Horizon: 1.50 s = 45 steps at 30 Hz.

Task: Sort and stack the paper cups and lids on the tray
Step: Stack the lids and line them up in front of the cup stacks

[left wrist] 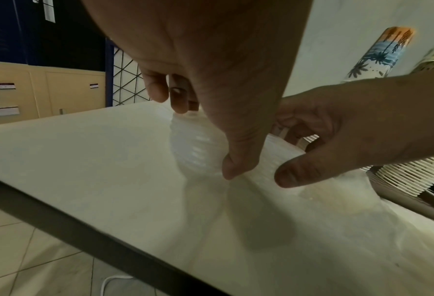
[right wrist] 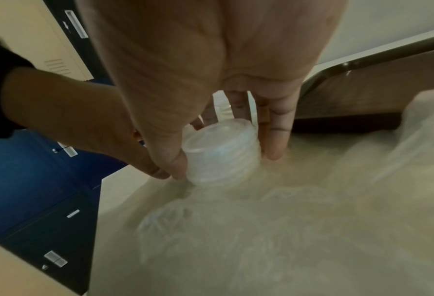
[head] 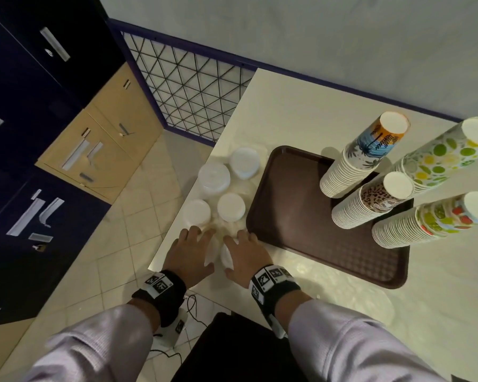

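Observation:
A brown tray point(head: 301, 216) lies on the cream table, and several upside-down stacks of patterned paper cups point(head: 353, 166) stand along its right side. Left of the tray stand several upright stacks of white lids point(head: 214, 177). Near the table's front left corner, two short lid stacks lie on their sides, side by side. My left hand point(head: 193, 244) grips the left lid stack point(left wrist: 195, 148) between thumb and fingers. My right hand point(head: 243, 249) grips the right lid stack point(right wrist: 218, 144), thumb on one side and fingers on the other.
Crinkled clear plastic wrap point(right wrist: 261, 220) lies on the table under and in front of the right hand. The table's dark left edge point(left wrist: 84, 226) runs close beside my left hand, with tiled floor below. Lockers and a wire-mesh panel point(head: 188, 86) stand to the left.

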Each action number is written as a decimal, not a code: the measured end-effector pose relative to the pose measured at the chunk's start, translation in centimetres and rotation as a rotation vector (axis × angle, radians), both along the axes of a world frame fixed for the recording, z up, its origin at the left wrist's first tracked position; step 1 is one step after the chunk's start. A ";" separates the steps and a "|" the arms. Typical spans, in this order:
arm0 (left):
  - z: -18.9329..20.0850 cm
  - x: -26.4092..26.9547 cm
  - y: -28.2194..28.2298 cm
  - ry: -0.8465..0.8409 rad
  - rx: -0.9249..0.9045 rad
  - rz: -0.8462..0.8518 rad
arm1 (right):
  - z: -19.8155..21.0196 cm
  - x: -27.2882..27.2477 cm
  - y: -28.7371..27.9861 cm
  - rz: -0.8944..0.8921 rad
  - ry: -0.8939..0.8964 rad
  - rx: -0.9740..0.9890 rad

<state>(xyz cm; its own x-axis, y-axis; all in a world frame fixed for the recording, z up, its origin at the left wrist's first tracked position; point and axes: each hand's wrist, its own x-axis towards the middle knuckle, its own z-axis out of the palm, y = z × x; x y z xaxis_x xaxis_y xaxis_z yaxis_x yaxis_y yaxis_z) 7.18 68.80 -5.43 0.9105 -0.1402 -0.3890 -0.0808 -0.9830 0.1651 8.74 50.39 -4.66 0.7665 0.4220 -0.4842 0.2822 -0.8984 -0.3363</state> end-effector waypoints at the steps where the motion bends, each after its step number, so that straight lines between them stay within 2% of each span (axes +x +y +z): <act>1: 0.0 0.1 0.0 0.009 0.002 0.002 | -0.1 0.0 0.1 -0.001 -0.001 0.002; 9: 0.0 0.0 -0.2 0.033 0.044 0.001 | -0.3 -0.2 -0.1 0.047 -0.011 -0.020; 14: -0.1 -0.2 -0.5 0.101 -0.063 0.048 | -0.3 -0.7 -0.6 0.045 -0.032 -0.001; 22: -0.5 -0.5 -1.1 0.086 -0.045 0.088 | 1.6 -1.1 -2.3 -0.186 -0.041 0.222; 28: -0.3 -1.0 -1.4 0.065 -0.024 0.117 | 2.8 0.2 -6.4 -0.409 -0.059 0.332; 32: -0.1 -1.5 -1.4 0.048 0.018 0.083 | 2.9 1.9 -9.5 -0.593 -0.054 0.329; 35: 0.4 -1.8 -1.5 0.032 0.073 0.067 | 2.2 2.9 -10.7 -0.641 -0.043 0.282; 37: 0.5 -2.0 -1.6 0.049 0.026 0.094 | 1.6 3.4 -11.0 -0.646 -0.034 0.245; 40: 1.0 -2.2 -1.8 0.113 -0.169 0.170 | 0.9 4.3 -10.7 -0.654 -0.004 0.203; 45: 2.3 -2.4 -2.9 0.073 -0.371 0.213 | 0.1 5.3 -9.4 -0.589 -0.055 0.152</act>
